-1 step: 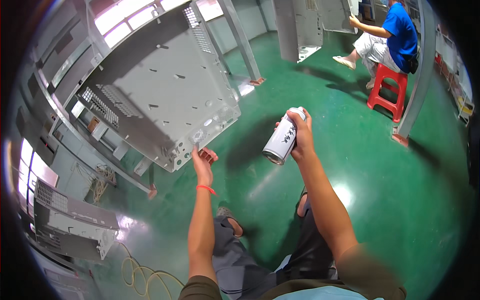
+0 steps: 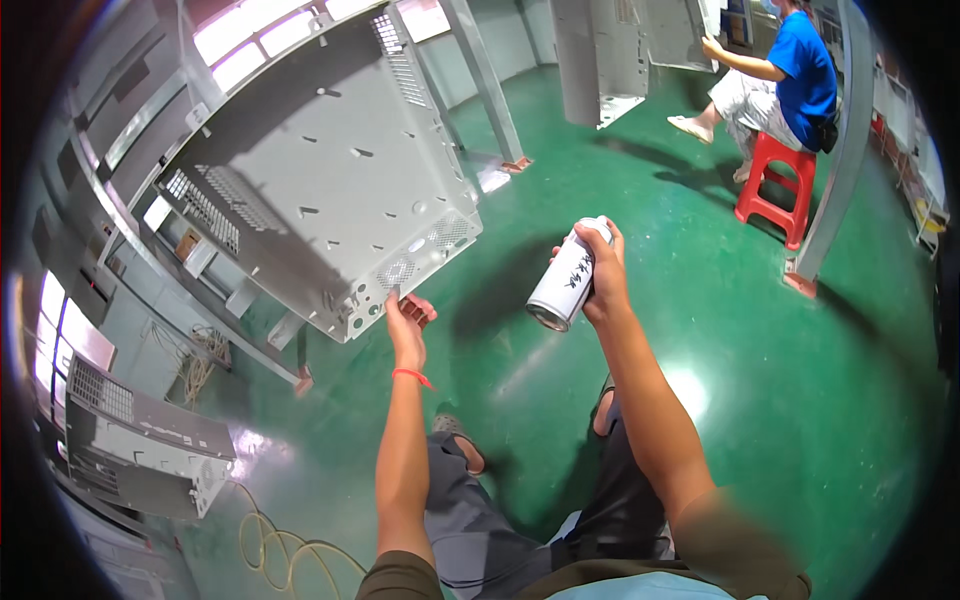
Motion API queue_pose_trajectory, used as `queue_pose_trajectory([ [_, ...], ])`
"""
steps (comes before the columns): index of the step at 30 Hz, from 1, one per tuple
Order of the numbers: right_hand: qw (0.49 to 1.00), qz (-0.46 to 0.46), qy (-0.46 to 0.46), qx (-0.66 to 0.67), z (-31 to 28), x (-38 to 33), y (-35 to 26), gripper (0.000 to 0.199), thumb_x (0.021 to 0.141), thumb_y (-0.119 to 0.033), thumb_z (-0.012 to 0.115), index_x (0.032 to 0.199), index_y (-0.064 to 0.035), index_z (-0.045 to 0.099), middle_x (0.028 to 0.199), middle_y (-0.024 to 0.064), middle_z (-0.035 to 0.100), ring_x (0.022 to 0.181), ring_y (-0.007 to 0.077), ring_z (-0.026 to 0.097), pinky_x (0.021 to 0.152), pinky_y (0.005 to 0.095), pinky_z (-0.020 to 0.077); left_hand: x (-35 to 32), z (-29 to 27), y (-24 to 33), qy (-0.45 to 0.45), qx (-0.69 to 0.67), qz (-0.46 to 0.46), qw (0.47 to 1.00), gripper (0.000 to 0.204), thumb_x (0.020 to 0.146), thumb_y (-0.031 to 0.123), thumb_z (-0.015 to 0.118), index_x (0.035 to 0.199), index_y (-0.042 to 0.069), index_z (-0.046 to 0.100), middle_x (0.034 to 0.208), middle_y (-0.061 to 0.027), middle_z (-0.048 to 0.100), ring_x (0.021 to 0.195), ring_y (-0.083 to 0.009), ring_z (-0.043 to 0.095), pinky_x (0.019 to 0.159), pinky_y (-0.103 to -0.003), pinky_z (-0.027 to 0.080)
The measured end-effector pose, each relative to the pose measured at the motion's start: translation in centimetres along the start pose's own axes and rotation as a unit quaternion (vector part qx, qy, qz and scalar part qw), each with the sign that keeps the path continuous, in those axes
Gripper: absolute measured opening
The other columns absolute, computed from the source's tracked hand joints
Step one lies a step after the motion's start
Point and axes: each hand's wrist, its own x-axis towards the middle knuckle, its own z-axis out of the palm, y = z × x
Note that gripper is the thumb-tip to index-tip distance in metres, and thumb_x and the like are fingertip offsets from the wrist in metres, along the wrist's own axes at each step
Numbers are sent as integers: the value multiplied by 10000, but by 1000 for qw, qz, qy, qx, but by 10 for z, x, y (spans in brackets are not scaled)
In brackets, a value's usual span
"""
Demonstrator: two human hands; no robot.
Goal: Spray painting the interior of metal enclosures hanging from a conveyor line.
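My right hand (image 2: 603, 270) is wrapped round a white spray can (image 2: 566, 284) with dark lettering. The can is tilted, its metal base toward the lower left and its top under my fingers. My left hand (image 2: 408, 325), with a red band at the wrist, is at the lower edge of a large grey sheet-metal housing (image 2: 335, 180). One digit reaches up to that edge, seemingly touching it; the other fingers are loosely bent and apart, with nothing seen in them. The housing hangs tilted, with vent slots, pegs and round holes on its inner face.
A smaller grey metal housing (image 2: 150, 435) is at the lower left, near a yellowish hose (image 2: 290, 545). Metal posts (image 2: 485, 80) stand on the green floor (image 2: 800, 430). At the upper right a person in blue (image 2: 805, 65) sits on a red stool (image 2: 778, 190), by other hanging panels (image 2: 600, 60).
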Motion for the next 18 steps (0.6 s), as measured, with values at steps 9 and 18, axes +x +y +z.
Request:
queue_pose_trajectory([
  [9,962,-122,-104,-222,58,-26,11,744,888,-129,781,1499,-175,358,1130,131,609,853,219,688,722,387,608,7,16,-1,17,-9,-47,999,435,1036,529,386,933,124,507,796,-87,616,749,-223,615,716,-392,508],
  [18,723,-534,-225,-376,189,-18,-6,637,837,-96,813,1403,-119,523,1210,132,634,997,259,673,839,393,559,-6,36,-5,-39,6,-64,997,472,1066,543,322,947,130,519,760,-70,630,734,-208,628,740,-377,531],
])
